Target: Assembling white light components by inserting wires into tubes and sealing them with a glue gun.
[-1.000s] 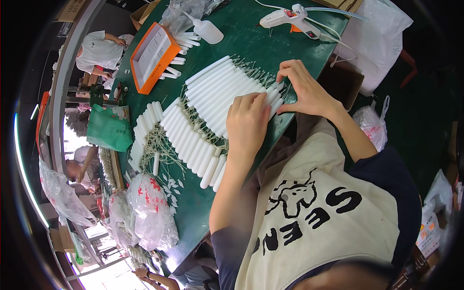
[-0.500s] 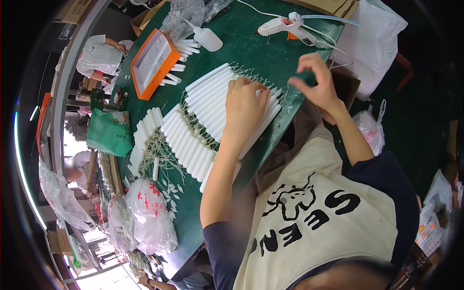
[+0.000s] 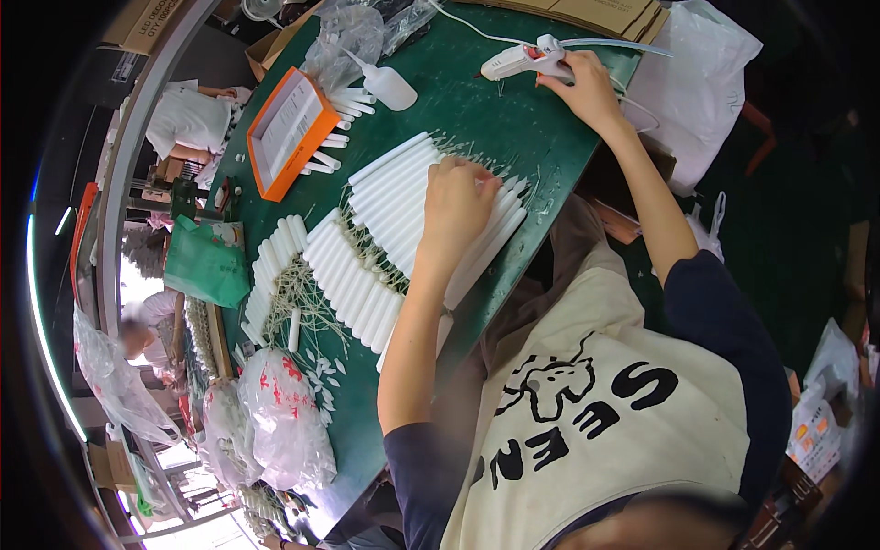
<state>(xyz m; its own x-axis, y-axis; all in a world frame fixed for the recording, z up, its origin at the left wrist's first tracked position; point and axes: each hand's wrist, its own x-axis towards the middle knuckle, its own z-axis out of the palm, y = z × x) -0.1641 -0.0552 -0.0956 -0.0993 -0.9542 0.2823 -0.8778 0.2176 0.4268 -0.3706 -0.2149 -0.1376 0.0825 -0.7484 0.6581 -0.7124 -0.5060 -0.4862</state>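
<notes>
A row of slim white tubes (image 3: 394,188) lies side by side on the green table, with thin wires at their far ends. Over the row's right part, my left hand (image 3: 456,206) has its fingers curled and pinched near the wired ends; what is between them is hidden. Small pointed white tips show on the tubes just right of that hand. At the table's far right, my right hand (image 3: 591,92) is closed around the handle of a white hot glue gun (image 3: 513,62), whose nozzle points left.
A second row of white tubes (image 3: 344,275) and tangled wires lie left. Loose white tips (image 3: 321,371) lie beside a plastic bag (image 3: 289,422). Farther back are an orange box (image 3: 316,133), a white squeeze bottle (image 3: 390,87) and cardboard (image 3: 605,16). Other people work at the left.
My right hand has moved away and up to the glue gun and closed on its handle; the gun has shifted slightly left. My left hand stays over the tubes.
</notes>
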